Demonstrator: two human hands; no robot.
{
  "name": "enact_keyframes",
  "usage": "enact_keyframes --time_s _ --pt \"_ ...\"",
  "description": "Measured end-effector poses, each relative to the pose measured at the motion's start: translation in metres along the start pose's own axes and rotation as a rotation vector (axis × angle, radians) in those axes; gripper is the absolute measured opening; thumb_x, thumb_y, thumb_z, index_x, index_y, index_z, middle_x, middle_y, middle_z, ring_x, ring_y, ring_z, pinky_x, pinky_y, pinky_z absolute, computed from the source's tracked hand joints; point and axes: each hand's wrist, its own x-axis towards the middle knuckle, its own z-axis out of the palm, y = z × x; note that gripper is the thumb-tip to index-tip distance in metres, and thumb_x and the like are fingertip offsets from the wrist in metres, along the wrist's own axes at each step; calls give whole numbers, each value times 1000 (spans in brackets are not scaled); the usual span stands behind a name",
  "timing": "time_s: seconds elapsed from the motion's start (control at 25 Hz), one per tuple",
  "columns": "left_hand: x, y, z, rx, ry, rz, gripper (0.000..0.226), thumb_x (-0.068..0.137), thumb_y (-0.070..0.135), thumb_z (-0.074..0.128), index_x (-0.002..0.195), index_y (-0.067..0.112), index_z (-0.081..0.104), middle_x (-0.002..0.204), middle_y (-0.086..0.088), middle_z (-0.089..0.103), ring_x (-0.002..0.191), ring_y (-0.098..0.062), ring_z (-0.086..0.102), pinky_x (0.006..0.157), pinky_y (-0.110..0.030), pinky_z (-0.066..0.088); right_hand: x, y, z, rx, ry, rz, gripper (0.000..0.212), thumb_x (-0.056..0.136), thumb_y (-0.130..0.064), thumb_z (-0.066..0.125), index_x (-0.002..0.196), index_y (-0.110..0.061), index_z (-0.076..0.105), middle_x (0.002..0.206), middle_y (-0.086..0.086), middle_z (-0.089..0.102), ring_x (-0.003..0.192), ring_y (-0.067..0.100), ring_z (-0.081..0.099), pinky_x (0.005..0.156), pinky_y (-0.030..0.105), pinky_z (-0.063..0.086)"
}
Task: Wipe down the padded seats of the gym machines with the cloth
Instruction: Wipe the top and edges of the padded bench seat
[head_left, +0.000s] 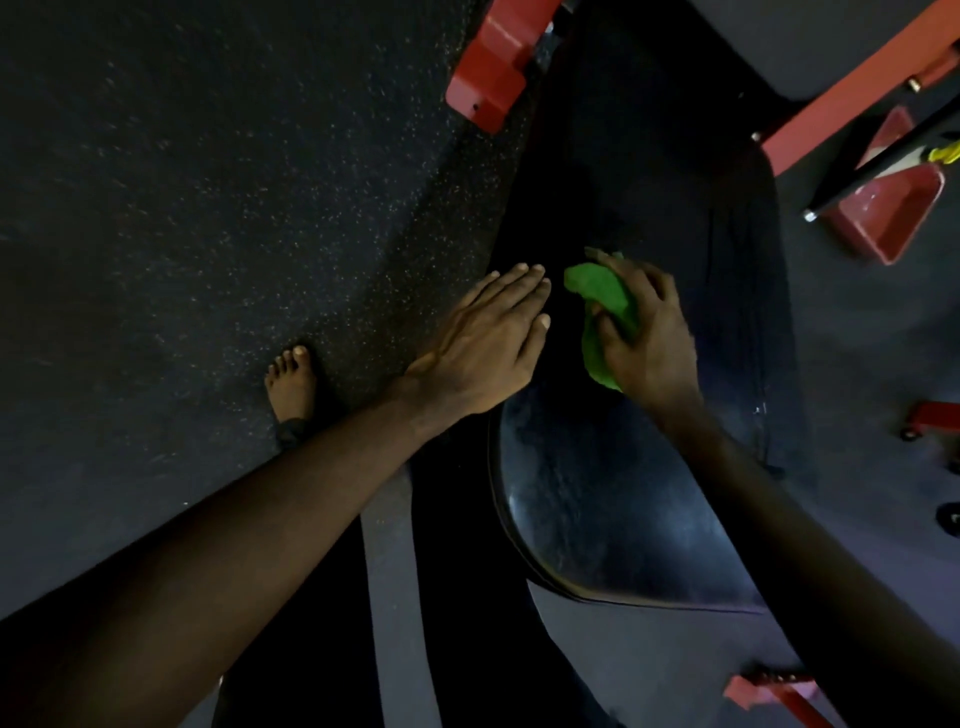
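Observation:
A long black padded seat (613, 499) runs from the lower middle up toward the top right. My right hand (649, 338) presses a bunched green cloth (602, 306) onto the middle of the pad, fingers curled over it. My left hand (493, 338) lies flat on the pad's left edge, fingers together and stretched out, a short gap away from the cloth. It holds nothing.
Red machine frame parts stand at the top (493, 62), top right (852, 88), right (878, 218) and bottom right (769, 691). A black bar (883, 171) crosses at the right. My bare foot (291, 384) is on the speckled rubber floor (208, 208) left of the pad.

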Motion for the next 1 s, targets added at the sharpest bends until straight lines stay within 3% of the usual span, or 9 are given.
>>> enact_keyframes --time_s 0.16,0.28,0.4,0.64,0.76,0.88,1.0 --pt "16 11 6 49 -2 -31 52 104 25 31 152 4 35 161 -10 30 151 -19 22 122 -30 6 78 7 18 -24 124 85 51 90 -23 59 140 -33 51 140 1 47 117 25 58 89 42 50" --pt "32 25 10 90 -38 -81 54 106 26 33 156 5 27 165 -11 21 153 -20 13 123 -31 3 134 21 14 -66 86 177 51 93 -24 57 143 -29 47 144 7 43 123 31 55 97 45 45" --pt "49 36 15 156 -110 -143 58 107 31 30 158 7 19 166 -13 11 154 -23 5 124 -35 0 120 33 5 -21 27 131 54 92 -22 56 145 -31 46 144 7 42 122 30 55 96 50 49" --pt "76 52 27 204 -144 -229 59 107 33 29 158 7 16 166 -17 8 154 -27 3 124 -39 0 -13 77 -18 84 20 84 58 93 -24 61 144 -45 44 143 -4 42 119 19 56 85 36 48" --pt "86 66 39 261 -171 -264 59 106 35 28 157 6 18 165 -19 8 154 -29 2 125 -41 0 20 89 -15 39 85 233 53 92 -23 60 141 -40 47 142 0 44 117 25 58 84 38 46" --pt "90 71 47 307 -152 -291 59 106 36 29 157 7 21 165 -21 10 154 -31 4 125 -42 1 86 88 -4 12 115 263 49 92 -25 59 140 -34 48 142 3 45 115 28 59 79 36 39" --pt "93 70 51 328 -131 -297 57 106 35 30 156 9 25 164 -19 13 153 -31 8 125 -42 4 127 93 -7 41 83 261 51 92 -27 59 141 -35 48 143 4 43 116 28 60 87 38 46"
